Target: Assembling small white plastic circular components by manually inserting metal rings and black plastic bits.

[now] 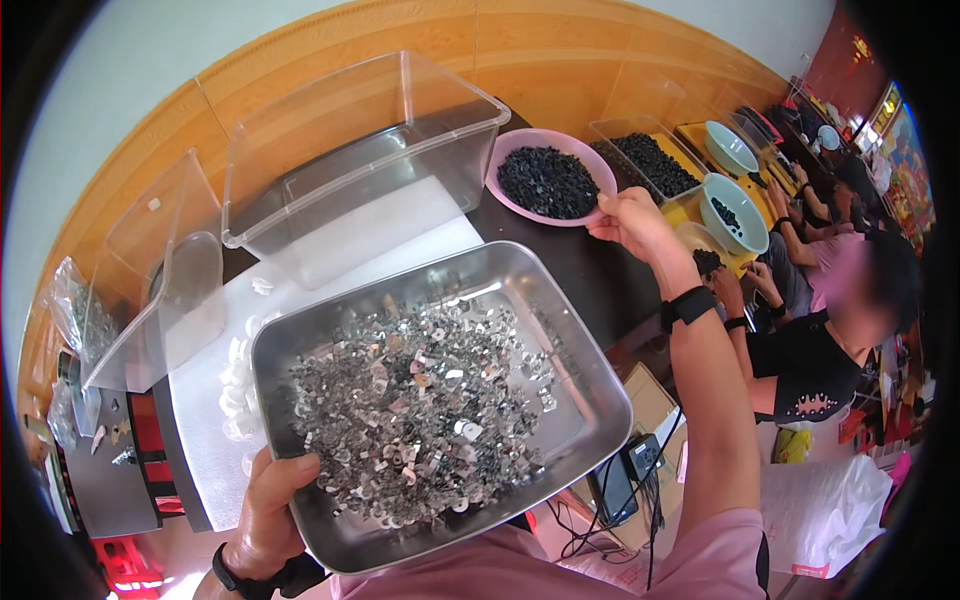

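A rectangular stainless steel tray (575, 415) is tilted in front of me, its floor largely covered with small shiny metal pieces (410, 420), a few of them whitish. My left hand (270, 505) is closed on its lower left rim, thumb over the edge and the other fingers hidden beneath. Further off to the right, my right hand (638, 228) pinches the near right rim of a round pink basin (490, 176). The basin holds a heap of small black pieces (547, 182) and rests on the dark table (520, 240).
A large clear plastic bin (330, 190) stands beyond the tray on a white foam sheet (205, 455), with another clear bin (150, 270) to its left. Small white pieces (237, 390) lie on the sheet. At right are light blue bowls (735, 225) and a seated person (810, 360); below, cables and cardboard (650, 400).
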`<state>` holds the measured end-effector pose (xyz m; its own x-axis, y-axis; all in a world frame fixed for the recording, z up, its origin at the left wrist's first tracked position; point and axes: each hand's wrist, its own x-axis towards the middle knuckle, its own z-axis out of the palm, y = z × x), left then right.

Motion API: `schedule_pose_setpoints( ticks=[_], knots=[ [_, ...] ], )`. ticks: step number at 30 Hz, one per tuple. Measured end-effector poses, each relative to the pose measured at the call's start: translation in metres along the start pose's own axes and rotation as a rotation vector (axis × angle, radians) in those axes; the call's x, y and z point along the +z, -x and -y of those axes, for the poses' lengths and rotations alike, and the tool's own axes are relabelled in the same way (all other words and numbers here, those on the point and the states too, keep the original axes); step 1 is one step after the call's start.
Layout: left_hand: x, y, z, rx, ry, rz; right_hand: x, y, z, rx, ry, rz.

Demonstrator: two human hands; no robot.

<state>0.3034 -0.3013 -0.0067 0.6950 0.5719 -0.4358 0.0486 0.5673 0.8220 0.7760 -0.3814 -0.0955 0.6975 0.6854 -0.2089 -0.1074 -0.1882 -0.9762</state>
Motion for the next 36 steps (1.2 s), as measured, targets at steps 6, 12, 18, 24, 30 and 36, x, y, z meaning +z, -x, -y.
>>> schedule_pose_setpoints(
  ticks=[6, 12, 18, 24, 30, 36],
  knots=[
    [0.013, -0.031, 0.006, -0.071, 0.042, 0.106, 0.003, -0.007, 0.004, -0.005, -0.068, 0.143],
    [0.039, -0.070, 0.018, 0.007, -0.014, 0.141, -0.017, 0.053, 0.041, 0.138, -0.028, 0.308],
    [0.056, -0.100, 0.029, -0.056, -0.155, 0.234, -0.031, 0.107, 0.020, 0.101, 0.060, 0.396],
    [0.059, -0.112, 0.033, -0.022, -0.266, 0.251, -0.041, 0.119, 0.003, -0.033, 0.118, 0.238],
    [0.052, -0.102, 0.043, 0.070, -0.241, 0.236, -0.051, 0.114, -0.017, -0.210, 0.133, 0.150],
    [0.025, -0.069, 0.031, 0.014, -0.371, 0.167, -0.045, 0.118, -0.027, -0.270, 0.075, 0.067]
  ],
)
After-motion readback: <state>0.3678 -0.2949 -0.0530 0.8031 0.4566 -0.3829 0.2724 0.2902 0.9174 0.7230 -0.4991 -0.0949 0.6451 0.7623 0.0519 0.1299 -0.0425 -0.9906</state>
